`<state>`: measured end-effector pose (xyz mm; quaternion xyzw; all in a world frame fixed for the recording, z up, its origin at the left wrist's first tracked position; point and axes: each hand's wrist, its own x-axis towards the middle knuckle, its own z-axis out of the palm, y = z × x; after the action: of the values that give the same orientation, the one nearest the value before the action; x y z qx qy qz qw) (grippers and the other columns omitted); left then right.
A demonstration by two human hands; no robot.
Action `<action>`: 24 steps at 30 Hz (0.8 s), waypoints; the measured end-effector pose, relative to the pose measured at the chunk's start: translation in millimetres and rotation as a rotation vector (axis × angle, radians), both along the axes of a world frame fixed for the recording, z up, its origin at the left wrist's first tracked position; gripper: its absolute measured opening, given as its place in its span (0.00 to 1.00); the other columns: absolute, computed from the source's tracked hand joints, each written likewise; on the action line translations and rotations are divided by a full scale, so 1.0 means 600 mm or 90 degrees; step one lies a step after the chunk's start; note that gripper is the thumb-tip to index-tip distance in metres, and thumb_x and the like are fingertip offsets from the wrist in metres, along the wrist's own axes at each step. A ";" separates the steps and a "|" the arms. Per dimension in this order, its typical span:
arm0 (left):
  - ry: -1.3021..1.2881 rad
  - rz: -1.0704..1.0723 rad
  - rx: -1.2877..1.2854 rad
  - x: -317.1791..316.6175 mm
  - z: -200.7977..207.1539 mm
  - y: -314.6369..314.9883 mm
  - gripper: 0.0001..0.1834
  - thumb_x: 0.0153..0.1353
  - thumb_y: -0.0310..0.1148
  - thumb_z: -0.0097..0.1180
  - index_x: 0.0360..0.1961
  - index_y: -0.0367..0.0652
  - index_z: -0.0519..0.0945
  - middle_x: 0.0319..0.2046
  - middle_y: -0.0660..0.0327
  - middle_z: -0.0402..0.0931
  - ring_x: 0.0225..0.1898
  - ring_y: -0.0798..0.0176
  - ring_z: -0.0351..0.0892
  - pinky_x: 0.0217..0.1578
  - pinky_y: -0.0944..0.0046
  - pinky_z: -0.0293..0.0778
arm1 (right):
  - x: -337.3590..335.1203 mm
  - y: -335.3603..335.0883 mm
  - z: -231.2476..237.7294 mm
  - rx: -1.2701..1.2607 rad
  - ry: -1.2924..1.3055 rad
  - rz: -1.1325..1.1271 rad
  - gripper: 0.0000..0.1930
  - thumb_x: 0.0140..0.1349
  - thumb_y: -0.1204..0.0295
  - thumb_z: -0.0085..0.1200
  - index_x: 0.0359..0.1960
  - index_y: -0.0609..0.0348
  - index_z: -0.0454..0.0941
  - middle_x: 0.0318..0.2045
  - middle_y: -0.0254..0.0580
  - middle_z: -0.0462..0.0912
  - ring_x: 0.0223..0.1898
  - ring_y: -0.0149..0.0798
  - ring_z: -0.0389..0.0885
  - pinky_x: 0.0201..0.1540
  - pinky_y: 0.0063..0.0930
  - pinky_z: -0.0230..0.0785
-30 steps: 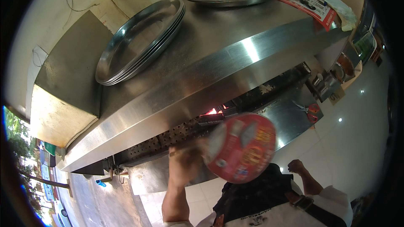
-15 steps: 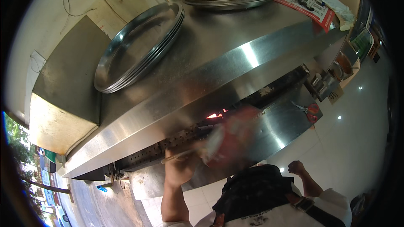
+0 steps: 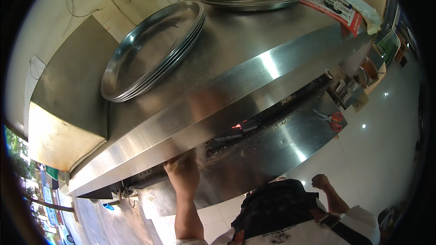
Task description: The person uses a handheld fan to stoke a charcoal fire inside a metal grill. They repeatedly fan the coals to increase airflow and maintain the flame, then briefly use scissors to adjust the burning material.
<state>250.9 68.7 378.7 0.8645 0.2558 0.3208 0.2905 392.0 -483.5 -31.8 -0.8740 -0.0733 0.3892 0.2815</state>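
Observation:
My left hand (image 3: 182, 172) is closed at the front lip of a long metal grill, under the edge of a steel hood (image 3: 236, 75). It holds the thin handle of a red-and-white hand fan, whose blade the hood hides now; a red smear shows on the hood's steel. Glowing embers (image 3: 237, 126) and dark charcoal pieces (image 3: 252, 123) lie in the grill trough (image 3: 299, 95), to the right of this hand. My right hand (image 3: 320, 181) is a fist beside my body, over the floor, away from the grill, with nothing seen in it.
Stacked steel trays (image 3: 154, 50) and a second tray stack (image 3: 254, 0) rest on the hood. Red-handled scissors (image 3: 335, 120) lie at the right end of the steel ledge (image 3: 268, 154). A red-and-white printed sheet (image 3: 336, 11) lies at the hood's far right.
My left hand has moved slightly left, and the fan has swung from over the ledge to out of sight beneath the hood. My right fist has stayed in place.

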 end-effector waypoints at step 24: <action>0.050 -0.038 0.159 -0.021 -0.017 0.020 0.12 0.61 0.14 0.54 0.40 0.33 0.87 0.32 0.56 0.88 0.33 0.61 0.88 0.39 0.61 0.84 | 0.015 -0.007 0.008 0.049 -0.070 0.117 0.12 0.65 0.67 0.59 0.32 0.63 0.88 0.27 0.44 0.90 0.26 0.36 0.89 0.35 0.33 0.83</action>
<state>238.4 80.8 368.2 0.9128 0.1994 0.3076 0.1801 400.7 -487.8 -26.9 -0.8722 -0.1834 0.3616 0.2738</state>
